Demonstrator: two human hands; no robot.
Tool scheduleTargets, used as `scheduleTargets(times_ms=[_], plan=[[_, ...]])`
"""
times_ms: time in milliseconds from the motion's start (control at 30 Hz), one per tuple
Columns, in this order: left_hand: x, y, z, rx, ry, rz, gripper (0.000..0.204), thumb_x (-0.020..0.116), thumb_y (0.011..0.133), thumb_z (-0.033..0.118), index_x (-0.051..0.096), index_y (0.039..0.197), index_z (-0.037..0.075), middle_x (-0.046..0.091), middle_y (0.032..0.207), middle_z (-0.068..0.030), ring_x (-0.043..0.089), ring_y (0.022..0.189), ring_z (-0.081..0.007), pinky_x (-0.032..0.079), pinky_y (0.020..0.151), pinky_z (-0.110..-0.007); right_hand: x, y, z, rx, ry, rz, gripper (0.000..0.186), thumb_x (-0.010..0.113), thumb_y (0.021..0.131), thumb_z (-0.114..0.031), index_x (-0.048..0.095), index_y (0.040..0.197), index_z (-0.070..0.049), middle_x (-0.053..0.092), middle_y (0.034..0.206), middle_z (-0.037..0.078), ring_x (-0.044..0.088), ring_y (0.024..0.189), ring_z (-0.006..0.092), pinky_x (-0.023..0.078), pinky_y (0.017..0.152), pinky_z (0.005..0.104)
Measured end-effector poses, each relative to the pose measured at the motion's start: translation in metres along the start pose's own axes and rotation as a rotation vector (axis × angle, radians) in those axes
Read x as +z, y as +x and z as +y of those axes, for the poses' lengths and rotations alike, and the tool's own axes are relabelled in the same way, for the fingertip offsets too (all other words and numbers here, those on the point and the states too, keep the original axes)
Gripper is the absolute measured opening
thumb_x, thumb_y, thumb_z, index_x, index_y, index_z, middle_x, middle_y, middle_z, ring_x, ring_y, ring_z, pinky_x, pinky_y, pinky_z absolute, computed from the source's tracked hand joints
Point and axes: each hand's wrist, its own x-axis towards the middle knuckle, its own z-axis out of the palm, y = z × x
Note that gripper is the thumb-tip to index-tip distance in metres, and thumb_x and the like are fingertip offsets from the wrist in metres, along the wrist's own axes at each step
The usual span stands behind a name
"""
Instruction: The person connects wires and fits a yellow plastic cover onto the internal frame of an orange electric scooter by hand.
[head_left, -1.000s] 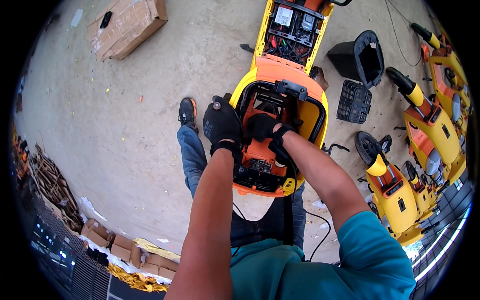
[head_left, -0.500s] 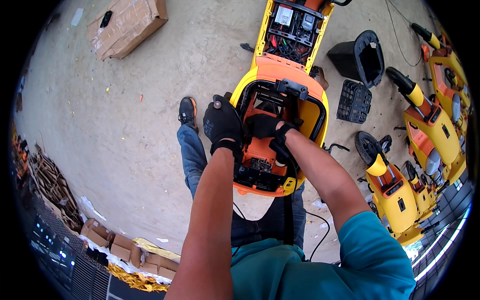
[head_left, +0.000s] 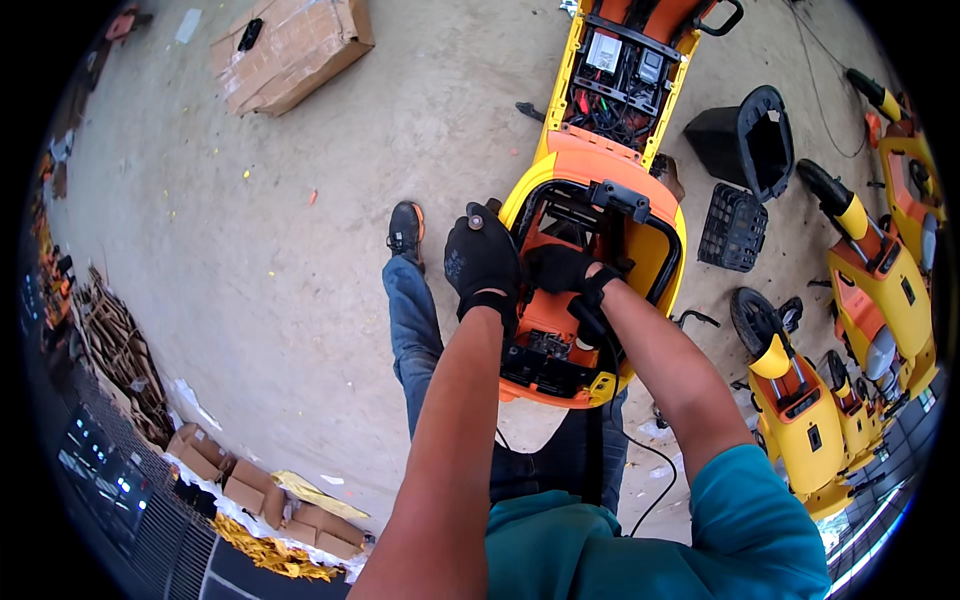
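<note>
A yellow and orange scooter body (head_left: 665, 235) stands in front of me, with an open compartment in it. Curled at its left rim is my left hand (head_left: 482, 262), in a black glove. A rod-like piece with a round metal end (head_left: 475, 222) shows at the top of that hand. My right hand (head_left: 560, 269), also gloved in black, reaches inside the compartment with its fingers closed. Below its wrist shows a black tool (head_left: 588, 318) with a cord; the glove covers the rest. What the tool's tip touches is hidden.
Wiring and electrical boxes (head_left: 622, 80) sit exposed farther up the scooter. A black bin (head_left: 740, 145) and a black basket (head_left: 733, 227) lie to the right, near several yellow scooters (head_left: 800, 410). A cardboard box (head_left: 290, 55) is at far left; a cord (head_left: 660, 460) hangs beside me.
The view has shifted, so the whole scene sits farther right and slightly lower. Both hands keep about the same places and grips at the scooter body.
</note>
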Motion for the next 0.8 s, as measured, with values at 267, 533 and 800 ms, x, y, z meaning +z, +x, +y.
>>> scheduleTargets(times_ms=[267,533,800], plan=[[0.008,0.001,-0.006,0.037,-0.004,0.000,0.043,0.030,0.100,0.033,0.059,0.094,0.002,0.066,0.096,-0.0223,0.062,0.093,-0.0412,0.048,0.081,-0.050,-0.008,-0.001,-0.005,-0.103,-0.347,-0.092,0.021,0.065,0.078,-0.018,0.070,0.094,-0.006,0.069,0.091,0.015,0.066,0.090,0.0309,0.052,0.079,0.0386],[0.001,-0.001,0.003,-0.053,-0.147,-0.024,0.043,0.030,0.100,0.033,0.058,0.094,0.001,0.066,0.096,-0.0222,0.062,0.093,-0.0413,0.048,0.081,-0.050,0.007,0.007,-0.004,0.121,-0.238,0.043,0.043,0.056,0.089,-0.046,0.073,0.097,-0.008,0.069,0.103,0.018,0.065,0.098,0.0340,0.049,0.087,0.0430],[-0.004,-0.003,0.007,-0.097,-0.157,-0.007,0.046,0.029,0.100,0.033,0.059,0.091,0.000,0.066,0.095,-0.0230,0.061,0.092,-0.0418,0.048,0.081,-0.051,-0.012,0.001,-0.010,-0.015,-0.077,-0.096,0.028,0.070,0.077,-0.027,0.072,0.099,-0.010,0.070,0.098,0.015,0.065,0.094,0.0331,0.051,0.082,0.0427]])
